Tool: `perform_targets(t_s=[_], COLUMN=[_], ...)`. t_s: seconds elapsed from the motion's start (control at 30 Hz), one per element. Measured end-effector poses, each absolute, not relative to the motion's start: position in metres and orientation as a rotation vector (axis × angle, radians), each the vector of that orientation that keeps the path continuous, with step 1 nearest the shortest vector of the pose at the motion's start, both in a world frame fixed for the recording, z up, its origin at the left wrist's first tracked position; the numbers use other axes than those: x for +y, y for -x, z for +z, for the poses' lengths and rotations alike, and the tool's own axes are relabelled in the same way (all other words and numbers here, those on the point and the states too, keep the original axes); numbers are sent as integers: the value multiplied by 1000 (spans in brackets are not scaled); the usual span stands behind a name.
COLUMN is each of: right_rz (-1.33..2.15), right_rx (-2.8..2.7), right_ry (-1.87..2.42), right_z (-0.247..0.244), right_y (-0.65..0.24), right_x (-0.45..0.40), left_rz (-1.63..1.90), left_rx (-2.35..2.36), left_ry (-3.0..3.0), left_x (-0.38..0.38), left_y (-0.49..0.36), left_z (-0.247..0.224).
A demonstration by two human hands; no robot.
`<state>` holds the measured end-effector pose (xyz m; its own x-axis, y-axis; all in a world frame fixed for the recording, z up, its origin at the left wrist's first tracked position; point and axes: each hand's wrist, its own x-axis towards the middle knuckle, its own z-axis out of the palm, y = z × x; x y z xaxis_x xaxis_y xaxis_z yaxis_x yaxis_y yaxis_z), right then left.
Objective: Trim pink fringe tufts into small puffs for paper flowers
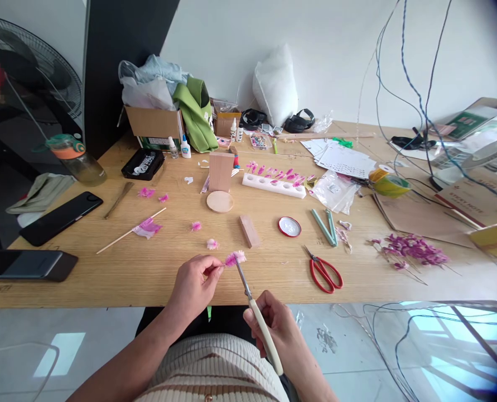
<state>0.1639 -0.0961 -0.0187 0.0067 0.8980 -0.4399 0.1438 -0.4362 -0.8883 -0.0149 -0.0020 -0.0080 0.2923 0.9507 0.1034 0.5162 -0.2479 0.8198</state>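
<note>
My left hand (198,282) pinches the end of a fluffy pink-and-white piece (235,258) above the table's front edge. In my right hand (275,321) are cream-handled scissors (265,335), their blades touching the pink piece. Two small pink tufts, one (196,225) and a paler one (212,244), lie just beyond my left hand. A thin stick (118,240) with pink material (148,227) around it rests to the left. Red-handled pliers (326,274) lie to the right of the scissors.
A wooden block (249,231), a round wooden disc (220,201), a red-rimmed lid (289,226) and green tweezers (324,228) lie mid-table. Pink petals stand by a white holder (273,185). Purple flowers (415,249) lie right; phones (59,216) and a bottle (78,159) left.
</note>
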Motion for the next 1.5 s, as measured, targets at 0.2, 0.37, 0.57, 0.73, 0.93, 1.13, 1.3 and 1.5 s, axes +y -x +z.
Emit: perform_targets(t_s=[0.2,0.37,0.57,0.73,0.93,1.13,1.3,1.5], right_rz=[1484,1480,1516,1498,1471,1526,1575,1318], right_rx=[-1033,-1020,-950,-902,-879,-1075,-1182,-1528], right_ry=[1655,1657,1681,1686,1701,1598,1624,1821], right_z=[-17,-11,-7,-7,-10,-16,-12,-1], right_y=[-161,-158,-159,-157,-153,-162,-171,-191], right_x=[-99,-101,-106,-111,-115,-109,-105,-103], left_rz=[815,825,844,827,783,783,852,933], left_rx=[1310,1307,1289,1287,1316,1329,1345,1334], left_ry=[-1887,-1869,-1870,-1913,-1890,-1835,-1808,-1677], left_x=[0,-1,-3,-6,-8,-4,1,12], left_y=[15,15,13,10,10,14,20,35], left_z=[-7,-7,-11,-12,-15,-16,-15,-19])
